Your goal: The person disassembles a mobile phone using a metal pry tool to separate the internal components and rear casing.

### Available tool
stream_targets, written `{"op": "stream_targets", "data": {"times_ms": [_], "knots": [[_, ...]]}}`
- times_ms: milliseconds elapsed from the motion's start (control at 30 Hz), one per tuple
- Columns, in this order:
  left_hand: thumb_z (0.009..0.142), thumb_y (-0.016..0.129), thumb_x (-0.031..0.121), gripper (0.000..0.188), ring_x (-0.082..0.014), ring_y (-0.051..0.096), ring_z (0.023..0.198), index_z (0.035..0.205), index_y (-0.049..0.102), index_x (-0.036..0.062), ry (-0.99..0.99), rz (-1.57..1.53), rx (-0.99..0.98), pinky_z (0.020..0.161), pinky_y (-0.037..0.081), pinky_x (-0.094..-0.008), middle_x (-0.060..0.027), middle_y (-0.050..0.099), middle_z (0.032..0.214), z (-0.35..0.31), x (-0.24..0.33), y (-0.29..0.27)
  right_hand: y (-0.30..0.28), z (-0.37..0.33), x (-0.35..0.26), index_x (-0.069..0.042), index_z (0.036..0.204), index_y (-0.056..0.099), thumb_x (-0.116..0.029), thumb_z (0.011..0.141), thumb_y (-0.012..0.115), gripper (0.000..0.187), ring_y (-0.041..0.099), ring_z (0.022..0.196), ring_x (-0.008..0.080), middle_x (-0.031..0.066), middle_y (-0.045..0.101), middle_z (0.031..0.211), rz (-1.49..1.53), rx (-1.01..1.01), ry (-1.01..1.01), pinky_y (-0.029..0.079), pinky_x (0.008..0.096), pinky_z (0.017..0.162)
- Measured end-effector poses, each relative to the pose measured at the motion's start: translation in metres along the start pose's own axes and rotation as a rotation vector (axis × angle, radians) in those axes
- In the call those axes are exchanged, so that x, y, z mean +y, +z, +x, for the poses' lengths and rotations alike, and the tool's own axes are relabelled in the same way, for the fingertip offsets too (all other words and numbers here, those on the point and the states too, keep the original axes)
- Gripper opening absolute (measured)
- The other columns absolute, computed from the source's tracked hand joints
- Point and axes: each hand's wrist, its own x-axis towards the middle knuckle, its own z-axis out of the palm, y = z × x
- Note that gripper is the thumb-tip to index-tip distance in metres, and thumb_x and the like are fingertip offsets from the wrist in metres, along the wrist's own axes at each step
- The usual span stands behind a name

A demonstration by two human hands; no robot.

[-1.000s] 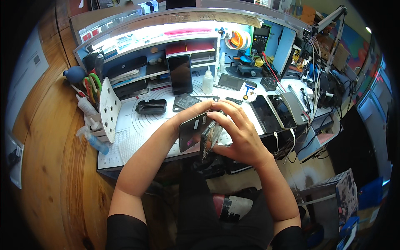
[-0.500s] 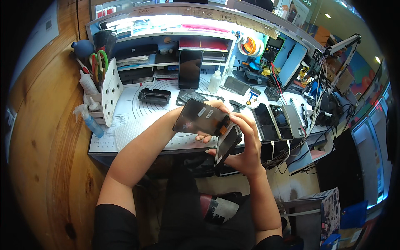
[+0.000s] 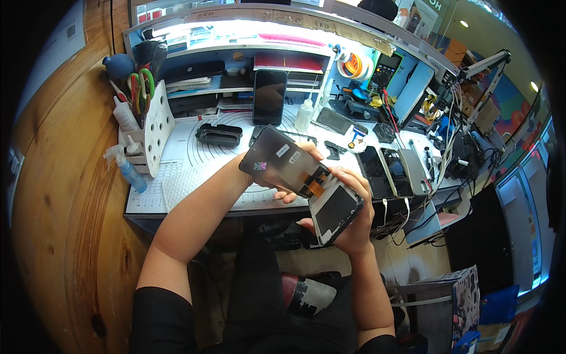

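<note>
My left hand (image 3: 289, 194) is closed on a phone screen panel (image 3: 272, 158), its back turned up with small labels and a shiny sticker. In my right hand (image 3: 355, 227) lies an opened phone body (image 3: 336, 207), tilted, showing a dark inner area with a light border. An orange flex cable (image 3: 316, 187) sits between the panel and the body, where their edges meet. Fingers of both hands come close together near that joint. The undersides of both parts and some of my fingers are hidden.
Behind my hands a dark phone (image 3: 269, 98) stands upright beside a dropper bottle (image 3: 303, 115). A black tray (image 3: 219, 135) rests on the mat. More phones (image 3: 377, 171) lie at right near cables. A tool holder (image 3: 154, 133) and spray bottle (image 3: 131, 174) stand left.
Both parts have turned to face up more. The phone body has opened outward to the right, showing its inside and the flex cable more fully. The screen panel has shifted slightly left and up.
</note>
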Motion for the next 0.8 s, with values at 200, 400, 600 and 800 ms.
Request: {"op": "stream_targets", "data": {"times_ms": [200, 400, 600, 800], "knots": [[0.111, 0.039, 0.046, 0.055, -0.0357, 0.074, 0.065, 0.139, 0.048, -0.0003, -0.429, -0.506, 0.149, 0.048, 0.063, -0.0350, -0.0332, 0.066, 0.112, 0.011, 0.016, -0.002, 0.001, -0.018, 0.011, -0.001, 0.142, 0.047, -0.033, 0.067, 0.102, 0.098, 0.060, 0.126, 0.0339, 0.0208, 0.058, 0.136, 0.148, 0.093, 0.044, 0.051, 0.0443, 0.107], [0.111, 0.027, 0.057, 0.077, -0.0406, 0.075, 0.066, 0.155, 0.034, -0.0067, -0.286, -0.449, 0.243, 0.050, 0.067, -0.0403, -0.0380, 0.061, 0.128, 0.013, 0.007, -0.002, 0.005, -0.034, 0.011, -0.003, 0.144, 0.040, -0.038, 0.072, 0.099, 0.100, 0.055, 0.133, 0.0321, 0.0160, 0.053, 0.137, 0.340, 0.235, 0.285, 0.044, 0.0468, 0.115], [0.090, 0.009, 0.092, 0.118, -0.0390, 0.076, 0.069, 0.159, 0.032, -0.0010, -0.050, -0.437, 0.365, 0.050, 0.066, -0.0414, -0.0310, 0.060, 0.139, 0.027, 0.018, 0.010, 0.015, -0.029, 0.002, -0.004, 0.145, 0.034, -0.049, 0.079, 0.091, 0.098, 0.052, 0.135, 0.0332, 0.0160, 0.052, 0.138, 0.438, 0.509, 0.398, 0.042, 0.0486, 0.115], [0.091, 0.039, 0.086, 0.111, -0.0310, 0.077, 0.082, 0.158, 0.034, -0.0025, 0.060, -0.225, 0.334, 0.053, 0.066, -0.0379, -0.0276, 0.062, 0.137, 0.025, 0.016, 0.016, 0.026, -0.020, 0.002, -0.007, 0.146, 0.033, -0.048, 0.079, 0.091, 0.098, 0.052, 0.135, 0.0354, 0.0151, 0.052, 0.138, 0.470, 0.614, 0.296, 0.041, 0.0528, 0.115]]}}
